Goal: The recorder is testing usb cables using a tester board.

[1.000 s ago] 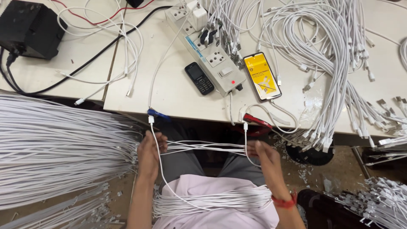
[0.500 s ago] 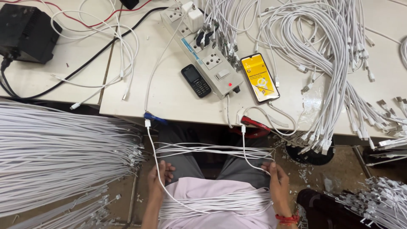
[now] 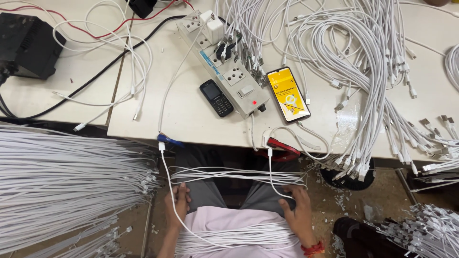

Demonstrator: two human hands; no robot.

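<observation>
Head view: the left hand (image 3: 178, 206) and right hand (image 3: 297, 216), both closed, hold a bundle of thin white cables (image 3: 236, 176) across the lap, below the white table's edge (image 3: 201, 135).

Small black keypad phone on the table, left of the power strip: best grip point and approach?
Take the small black keypad phone across its two long edges, near the middle, coming from straight above. It lies flat, face up and slightly angled. The power strip sits close on its right, so slip that finger into the narrow gap; the bare table to its left and front gives the other fingers room.
</observation>
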